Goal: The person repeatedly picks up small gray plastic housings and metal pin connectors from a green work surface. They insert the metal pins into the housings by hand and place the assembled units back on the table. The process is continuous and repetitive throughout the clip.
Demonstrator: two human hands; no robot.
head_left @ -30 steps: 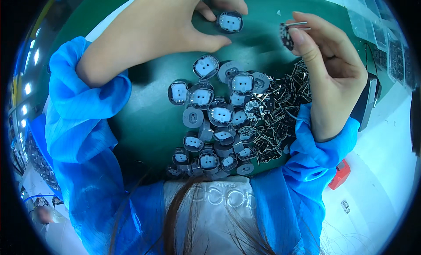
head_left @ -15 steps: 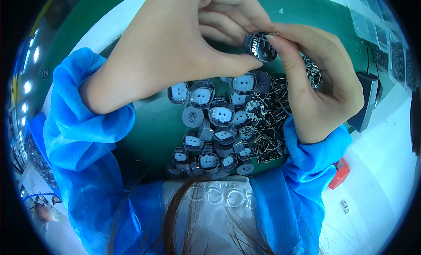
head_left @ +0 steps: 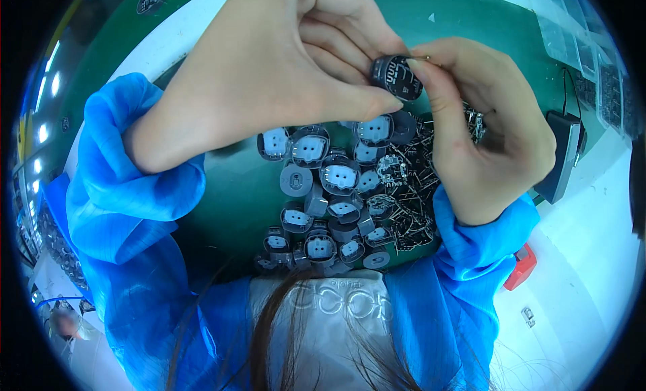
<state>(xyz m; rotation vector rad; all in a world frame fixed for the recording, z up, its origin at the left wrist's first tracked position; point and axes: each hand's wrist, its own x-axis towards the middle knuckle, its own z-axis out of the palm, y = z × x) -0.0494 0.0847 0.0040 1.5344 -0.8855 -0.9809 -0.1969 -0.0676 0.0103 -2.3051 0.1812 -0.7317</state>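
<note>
My left hand (head_left: 269, 68) grips a round grey plastic housing (head_left: 381, 69) between thumb and fingers. A round black circuit board (head_left: 404, 83) with light markings faces outward on it. My right hand (head_left: 488, 115) meets it from the right, with thumb and forefinger pinching a small thin metal piece (head_left: 422, 57) at the board's upper edge. Below both hands lie several similar grey housings (head_left: 310, 147) with pale inserts. Beside them, partly under my right hand, spreads a pile of small metal pins (head_left: 412, 219) with a few round boards (head_left: 391, 169) among it.
A green mat (head_left: 235, 209) covers the white work surface (head_left: 572, 256). At the right stand a dark box-shaped device (head_left: 560, 155) with a cable and clear plastic trays (head_left: 585, 48). A red object (head_left: 521, 266) sits near my right sleeve. Another round piece (head_left: 149, 1) lies on a green strip at upper left.
The held housing has tilted slightly and shifted a little left and down. At upper left, round pieces on the green strip have moved toward the lower left.
</note>
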